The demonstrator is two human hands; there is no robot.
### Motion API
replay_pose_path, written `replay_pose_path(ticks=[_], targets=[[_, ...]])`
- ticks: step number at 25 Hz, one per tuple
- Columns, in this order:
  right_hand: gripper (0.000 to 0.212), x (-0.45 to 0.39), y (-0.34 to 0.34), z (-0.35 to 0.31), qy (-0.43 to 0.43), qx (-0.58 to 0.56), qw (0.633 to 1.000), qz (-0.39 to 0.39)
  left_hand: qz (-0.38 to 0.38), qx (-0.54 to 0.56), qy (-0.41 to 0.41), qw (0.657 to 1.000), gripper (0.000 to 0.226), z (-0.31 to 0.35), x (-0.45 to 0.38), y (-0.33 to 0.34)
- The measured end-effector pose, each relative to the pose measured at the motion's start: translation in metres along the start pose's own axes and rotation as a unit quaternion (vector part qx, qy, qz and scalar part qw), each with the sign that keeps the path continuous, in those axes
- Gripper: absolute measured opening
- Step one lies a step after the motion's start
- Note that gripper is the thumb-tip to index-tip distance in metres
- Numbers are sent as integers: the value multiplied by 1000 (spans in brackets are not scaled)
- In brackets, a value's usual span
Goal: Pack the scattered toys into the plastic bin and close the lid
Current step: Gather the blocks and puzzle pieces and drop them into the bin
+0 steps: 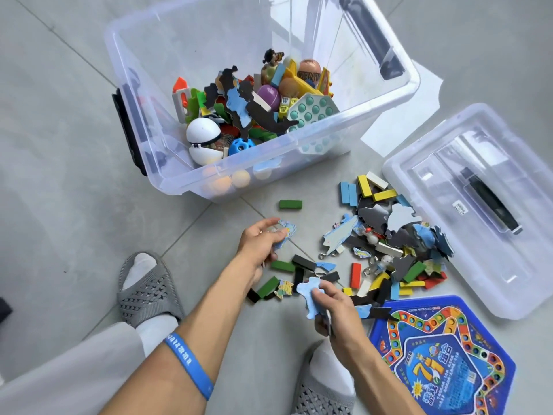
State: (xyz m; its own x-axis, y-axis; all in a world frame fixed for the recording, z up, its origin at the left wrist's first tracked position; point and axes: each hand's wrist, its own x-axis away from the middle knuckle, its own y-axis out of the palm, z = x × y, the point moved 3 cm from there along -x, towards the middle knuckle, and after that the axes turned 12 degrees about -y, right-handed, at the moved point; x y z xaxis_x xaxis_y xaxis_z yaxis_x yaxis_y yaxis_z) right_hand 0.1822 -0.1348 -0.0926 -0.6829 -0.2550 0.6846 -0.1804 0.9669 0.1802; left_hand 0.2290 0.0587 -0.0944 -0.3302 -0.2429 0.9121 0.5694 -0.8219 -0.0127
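A clear plastic bin (140,49) stands open on the floor, partly filled with mixed toys (254,106). Its clear lid (449,187) with a black handle lies on the floor to the right. Between them sits a pile of scattered toys (398,244): coloured wooden blocks, flat blue puzzle pieces, small figures. My left hand (260,244) holds a blue puzzle piece (285,233) just in front of the bin. My right hand (335,310) grips another light blue puzzle piece (309,295) low over loose blocks. A single green block (290,204) lies near the bin.
A blue hexagonal board game (443,354) lies on the floor at the lower right. My feet in grey slippers (146,289) stand at the bottom left and bottom centre. The floor is grey tile.
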Motion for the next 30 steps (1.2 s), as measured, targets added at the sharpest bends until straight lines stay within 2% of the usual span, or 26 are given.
replay_pose_path(ticks=[1,3,5,8,11,13,15,17,18,20,23,24,26,28,30], targets=[[14,2,3,-8,20,-72,997,-3,-65,77,-39,994,19,-1,9,0],[21,5,13,-29,26,-172,984,-23,-168,206,-74,961,26,0,28,-3],[31,9,30,-56,21,-205,978,-36,-204,283,-68,935,27,4,48,-6],[48,15,60,-103,7,-210,976,-51,-210,332,-48,918,32,17,83,-7],[49,25,94,-156,17,-239,971,-23,-189,392,14,900,14,43,120,-13],[53,27,120,-199,2,-242,970,15,-201,407,48,890,16,74,148,-13],[62,23,148,-247,-21,-234,972,15,-224,407,83,882,38,119,169,-16],[67,23,169,-290,-47,-250,967,-32,-259,413,119,865,74,164,183,-21],[67,26,173,-303,-56,-258,963,-49,-252,414,131,865,82,179,185,-24],[62,38,159,-304,-81,-219,971,-52,-214,411,134,876,82,182,188,-29],[67,51,99,-250,-89,-153,984,19,-196,417,133,878,64,136,184,-15],[68,51,72,-219,-78,-163,982,46,-191,409,123,884,54,116,178,-4],[67,54,17,-155,-22,-172,979,109,-144,319,78,934,38,70,159,21],[62,62,-31,-100,26,-123,978,168,-72,165,26,983,26,22,130,42],[46,70,-62,-62,27,-27,980,195,0,-35,7,999,16,-26,94,51]])
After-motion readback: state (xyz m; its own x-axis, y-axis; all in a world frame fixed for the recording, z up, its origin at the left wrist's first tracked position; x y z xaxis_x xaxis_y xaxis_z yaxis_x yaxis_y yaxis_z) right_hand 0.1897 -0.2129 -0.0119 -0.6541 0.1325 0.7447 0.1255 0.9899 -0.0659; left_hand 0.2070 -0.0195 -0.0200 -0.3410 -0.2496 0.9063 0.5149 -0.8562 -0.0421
